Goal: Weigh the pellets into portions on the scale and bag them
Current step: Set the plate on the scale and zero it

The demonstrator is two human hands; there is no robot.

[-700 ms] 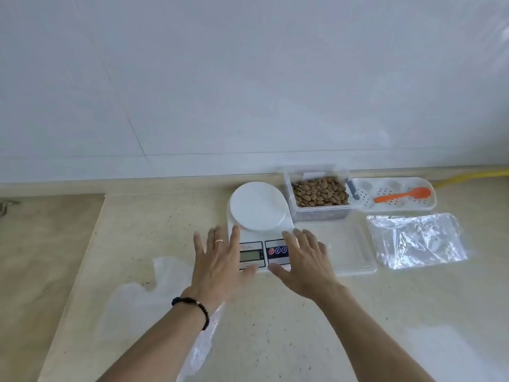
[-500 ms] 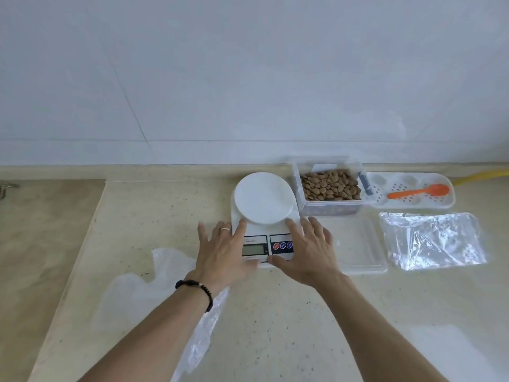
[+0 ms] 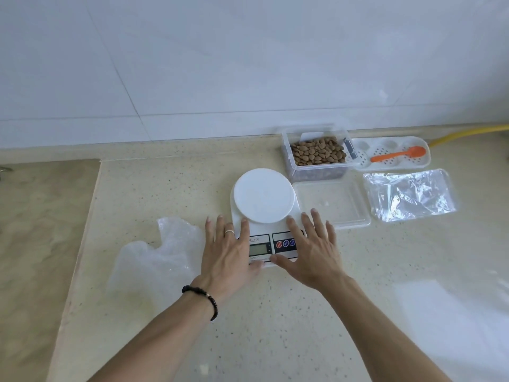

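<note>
Scale sits mid-counter, both hands flat at its near corners, probably to square it up. Left hand fingers straight, spread; right hand likewise, holding nothing. Long axis runs near–far, display end near. Pellets in tub, far right, just beside scale; bags right.

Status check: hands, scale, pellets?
Left hand and right hand flat on scale front. Platform bare. Pellets in tub; nothing in the way.
</note>
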